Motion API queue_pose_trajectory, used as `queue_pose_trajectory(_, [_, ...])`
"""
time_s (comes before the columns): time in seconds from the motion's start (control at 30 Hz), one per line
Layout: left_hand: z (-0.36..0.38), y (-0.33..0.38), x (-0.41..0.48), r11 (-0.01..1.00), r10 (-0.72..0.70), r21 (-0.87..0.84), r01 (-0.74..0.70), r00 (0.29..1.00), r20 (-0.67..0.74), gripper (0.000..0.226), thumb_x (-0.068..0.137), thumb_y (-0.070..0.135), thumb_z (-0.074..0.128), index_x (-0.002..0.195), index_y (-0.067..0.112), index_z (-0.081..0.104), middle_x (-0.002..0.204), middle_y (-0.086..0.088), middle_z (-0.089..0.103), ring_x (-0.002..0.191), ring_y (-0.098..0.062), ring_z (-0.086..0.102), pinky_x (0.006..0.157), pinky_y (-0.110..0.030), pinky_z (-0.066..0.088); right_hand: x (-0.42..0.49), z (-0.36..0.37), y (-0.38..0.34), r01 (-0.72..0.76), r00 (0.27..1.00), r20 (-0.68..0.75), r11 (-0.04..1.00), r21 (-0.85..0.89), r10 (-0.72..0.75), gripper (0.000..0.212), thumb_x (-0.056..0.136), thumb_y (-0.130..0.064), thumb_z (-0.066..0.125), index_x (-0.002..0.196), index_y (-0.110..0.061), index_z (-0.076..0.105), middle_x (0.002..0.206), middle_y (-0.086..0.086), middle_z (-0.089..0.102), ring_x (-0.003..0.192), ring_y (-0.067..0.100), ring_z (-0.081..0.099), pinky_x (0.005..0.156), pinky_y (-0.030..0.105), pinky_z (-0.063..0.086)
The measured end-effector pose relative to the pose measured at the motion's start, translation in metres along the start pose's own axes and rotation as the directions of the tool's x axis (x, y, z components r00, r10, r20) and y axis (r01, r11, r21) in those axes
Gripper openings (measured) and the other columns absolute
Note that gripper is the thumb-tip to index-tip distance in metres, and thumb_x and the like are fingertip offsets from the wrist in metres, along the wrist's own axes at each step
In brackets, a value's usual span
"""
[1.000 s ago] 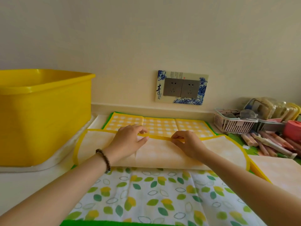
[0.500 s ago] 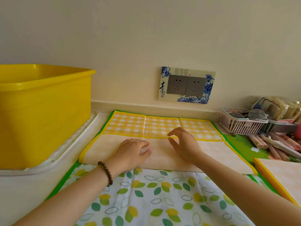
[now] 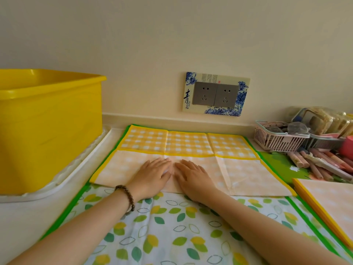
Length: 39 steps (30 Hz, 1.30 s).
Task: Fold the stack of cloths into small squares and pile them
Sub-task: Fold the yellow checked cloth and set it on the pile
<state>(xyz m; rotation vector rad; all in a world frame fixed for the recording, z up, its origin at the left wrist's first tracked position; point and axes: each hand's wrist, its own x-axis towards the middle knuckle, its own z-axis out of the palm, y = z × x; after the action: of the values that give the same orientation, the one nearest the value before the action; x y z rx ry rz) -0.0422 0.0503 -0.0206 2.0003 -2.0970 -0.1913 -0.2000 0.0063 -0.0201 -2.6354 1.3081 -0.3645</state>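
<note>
A yellow checked cloth (image 3: 187, 143) with a yellow border lies spread on a leaf-print cloth (image 3: 162, 232). Its near part is folded over away from me, showing a pale underside (image 3: 246, 173). My left hand (image 3: 154, 175) and my right hand (image 3: 193, 177) lie flat side by side on the middle of that folded flap, fingers straight and pointing away from me. A pile of folded pale cloths with yellow edges (image 3: 328, 203) sits at the right edge.
A big yellow tub (image 3: 47, 127) stands on a white tray (image 3: 76, 169) at the left. At the back right are a pink basket (image 3: 277, 138), containers and several pink tubes (image 3: 321, 163). A wall with a socket plate (image 3: 215, 94) runs behind.
Both hands let go of the cloth's yellow edge, which dropped flat onto the cloth. The hands came toward me and now press flat on the folded flap.
</note>
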Motion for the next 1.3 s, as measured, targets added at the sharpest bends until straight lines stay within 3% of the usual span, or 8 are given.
queue_pose_trajectory(0.37, [-0.004,0.002,-0.004,0.999,-0.031,0.045,0.027,0.995,0.100,0.074,0.089,0.068,0.017,0.151,0.030,0.003,0.157,0.015,-0.006,0.144,-0.004,-0.009,0.118,-0.037,-0.006,-0.021,-0.023,0.059,-0.186,0.981,0.046,0.980,-0.075,0.189,0.058,0.096,-0.056,0.019,0.149,-0.035,0.012,0.159,-0.007,0.005,0.146,0.014,0.002,0.118,0.037,0.002])
queue_pose_trajectory(0.5, [-0.002,0.000,-0.004,0.999,-0.016,0.029,0.014,0.996,0.092,0.106,0.061,0.089,-0.004,0.150,0.033,0.003,0.157,0.017,-0.005,0.143,-0.003,-0.009,0.118,-0.036,-0.005,-0.037,-0.038,0.103,-0.287,0.956,0.040,0.953,-0.093,0.292,0.057,0.096,-0.057,0.019,0.149,-0.037,0.011,0.158,-0.009,0.004,0.146,0.013,0.003,0.117,0.036,0.002])
queue_pose_trajectory(0.7, [-0.001,-0.001,-0.003,0.998,-0.018,0.055,0.014,0.997,0.079,0.083,0.079,0.075,0.010,0.150,0.033,0.003,0.157,0.016,-0.005,0.143,-0.003,-0.008,0.118,-0.035,-0.004,-0.055,-0.057,0.153,-0.365,0.925,0.050,0.919,-0.148,0.376,0.057,0.095,-0.058,0.017,0.149,-0.038,0.009,0.158,-0.010,0.003,0.146,0.012,0.001,0.118,0.035,0.001])
queue_pose_trajectory(0.83, [0.001,-0.003,-0.002,1.000,0.011,0.022,-0.013,0.997,0.074,0.097,0.063,0.087,-0.001,0.148,0.041,0.007,0.156,0.018,-0.001,0.144,-0.004,-0.005,0.118,-0.039,-0.003,-0.056,-0.060,0.159,-0.369,0.920,0.072,0.914,-0.167,0.385,0.057,0.096,-0.056,0.016,0.149,-0.037,0.008,0.159,-0.008,0.001,0.146,0.012,-0.001,0.117,0.035,-0.001])
queue_pose_trajectory(0.9, [0.001,-0.002,-0.002,1.000,0.016,0.003,-0.017,0.998,0.063,0.091,0.065,0.086,0.003,0.145,0.045,0.014,0.156,0.018,0.004,0.144,-0.005,-0.003,0.117,-0.040,-0.002,-0.054,-0.061,0.155,-0.379,0.917,0.073,0.912,-0.159,0.393,0.056,0.097,-0.053,0.017,0.149,-0.035,0.011,0.159,-0.007,0.003,0.146,0.014,0.000,0.118,0.036,-0.001])
queue_pose_trajectory(1.07, [-0.003,0.004,-0.005,1.000,0.017,-0.005,-0.017,0.999,0.028,0.056,0.090,0.064,0.025,0.143,0.044,0.025,0.153,0.015,0.016,0.143,-0.006,0.006,0.117,-0.038,-0.001,-0.046,-0.057,0.099,-0.195,0.979,0.050,0.977,-0.084,0.199,0.052,0.099,-0.045,0.025,0.148,-0.029,0.019,0.158,-0.004,0.008,0.146,0.015,0.007,0.117,0.035,0.007])
queue_pose_trajectory(1.17, [-0.005,0.004,-0.006,0.999,0.039,0.027,-0.039,0.999,0.012,0.077,0.078,0.078,0.014,0.144,0.041,0.027,0.154,0.013,0.021,0.143,-0.007,0.011,0.116,-0.033,0.005,-0.041,-0.045,0.051,-0.007,0.991,0.131,0.998,-0.069,0.016,0.056,0.097,-0.052,0.023,0.149,-0.032,0.016,0.158,-0.008,0.004,0.146,0.014,0.000,0.118,0.038,0.001])
queue_pose_trajectory(1.3, [-0.002,0.000,-0.007,0.998,0.057,0.015,-0.057,0.998,0.031,0.099,0.062,0.089,0.001,0.146,0.040,0.020,0.156,0.015,0.011,0.144,-0.006,0.002,0.117,-0.033,0.002,-0.039,-0.028,0.024,0.077,0.987,0.142,0.997,-0.003,-0.076,0.057,0.094,-0.059,0.023,0.148,-0.038,0.017,0.158,-0.013,0.008,0.145,0.010,0.000,0.119,0.041,-0.001])
